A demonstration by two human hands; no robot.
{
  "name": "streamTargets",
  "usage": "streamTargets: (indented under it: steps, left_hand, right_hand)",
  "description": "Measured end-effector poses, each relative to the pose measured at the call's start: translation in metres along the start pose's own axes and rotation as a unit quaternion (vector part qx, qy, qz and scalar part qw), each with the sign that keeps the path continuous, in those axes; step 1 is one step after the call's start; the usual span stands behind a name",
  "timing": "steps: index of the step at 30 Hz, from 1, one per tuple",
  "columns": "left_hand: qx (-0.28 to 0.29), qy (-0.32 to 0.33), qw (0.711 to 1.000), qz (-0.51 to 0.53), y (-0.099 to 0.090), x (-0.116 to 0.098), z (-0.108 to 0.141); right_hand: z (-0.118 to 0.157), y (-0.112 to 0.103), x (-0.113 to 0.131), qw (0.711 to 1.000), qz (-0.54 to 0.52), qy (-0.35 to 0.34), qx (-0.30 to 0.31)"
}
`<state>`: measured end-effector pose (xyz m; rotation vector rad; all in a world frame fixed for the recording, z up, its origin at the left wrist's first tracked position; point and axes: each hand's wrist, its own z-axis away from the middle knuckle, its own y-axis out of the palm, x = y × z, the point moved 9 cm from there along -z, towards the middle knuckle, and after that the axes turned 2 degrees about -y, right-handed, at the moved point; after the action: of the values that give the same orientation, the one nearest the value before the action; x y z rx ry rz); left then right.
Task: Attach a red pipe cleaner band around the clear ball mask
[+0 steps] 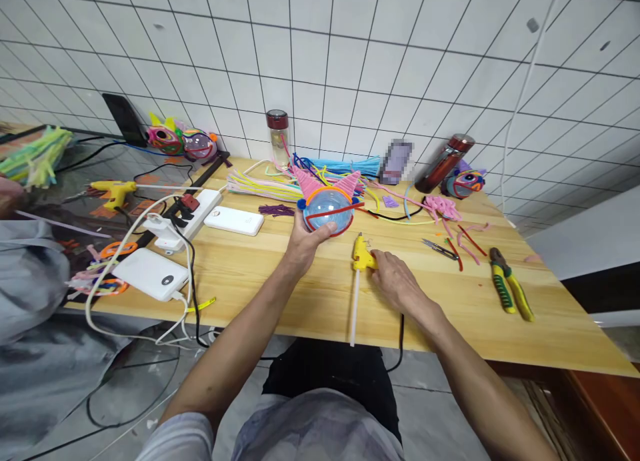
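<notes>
I see the left hand (306,239) curled around the pink-eared clear ball (327,202) above the table (310,304), the right hand (396,275) closed on the yellow glue gun (362,254) — likely a gluing step, next calling for steady nozzle alignment.

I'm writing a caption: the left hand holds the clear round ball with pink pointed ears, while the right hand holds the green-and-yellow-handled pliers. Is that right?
Not quite: the head view shows the right hand on the yellow plastic glue gun; the pliers lie on the wooden table farther right. The left hand does hold the clear round ball.
</notes>
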<state>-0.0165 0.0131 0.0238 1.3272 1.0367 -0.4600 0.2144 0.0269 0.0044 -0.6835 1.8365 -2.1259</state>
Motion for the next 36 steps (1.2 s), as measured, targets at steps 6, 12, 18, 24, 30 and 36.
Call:
streamTargets:
  steps: [6,12,18,24,30,36]
  left_hand:
    - [0.015,-0.027,0.999,0.045,-0.007,-0.003,0.003]
    - [0.001,-0.01,0.998,0.061,-0.009,-0.008,0.002]
    - [-0.002,0.002,0.999,0.05,-0.016,-0.014,0.0]
    - [-0.006,-0.004,1.0,0.029,-0.018,-0.014,0.001]
    - [0.004,-0.011,1.0,0.016,-0.013,-0.012,0.004]
    - [-0.008,-0.026,0.999,0.025,-0.013,-0.009,0.006]
  right_hand:
    - [0.029,-0.037,-0.053,0.922,-0.339,-0.023,-0.188]
    - [0.022,-0.077,-0.013,0.82,-0.527,-0.14,-0.172]
    - [-0.001,-0.083,0.017,0.786,-0.571,-0.199,-0.126]
    - [-0.008,-0.072,0.012,0.786,-0.576,-0.192,-0.118]
    - [-0.005,-0.069,0.005,0.786,-0.582,-0.172,-0.12]
    - [-0.004,-0.065,0.001,0.776,-0.596,-0.169,-0.118]
